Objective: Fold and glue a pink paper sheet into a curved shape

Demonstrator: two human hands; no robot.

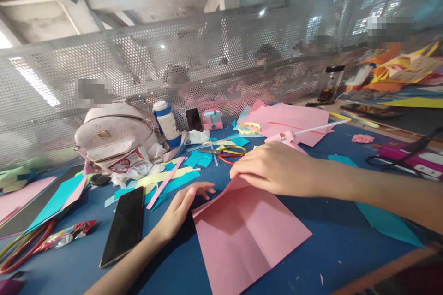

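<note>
A pink sheet of paper [242, 235] with a crease down its middle lies on the blue table in front of me. My right hand [273, 166] pinches its far edge and lifts it a little. At the sheet's left corner is my left hand [185, 203], fingers stretched out and apart, close to the edge; whether they touch it I cannot tell. Behind my right hand lies a pink glue gun [285, 139] with a clear glue stick in it, partly hidden. Scissors [228, 150] with yellow and red handles rest just beyond my hands.
A black phone [124, 223] lies left of my left arm. Blue, yellow and pink paper scraps [173, 177] spread behind it. A white backpack [114, 131], a bottle [166, 122] and pink sheets [294, 120] stand or lie along the perforated metal screen [138, 69]. A purple power strip [411, 159] is at right.
</note>
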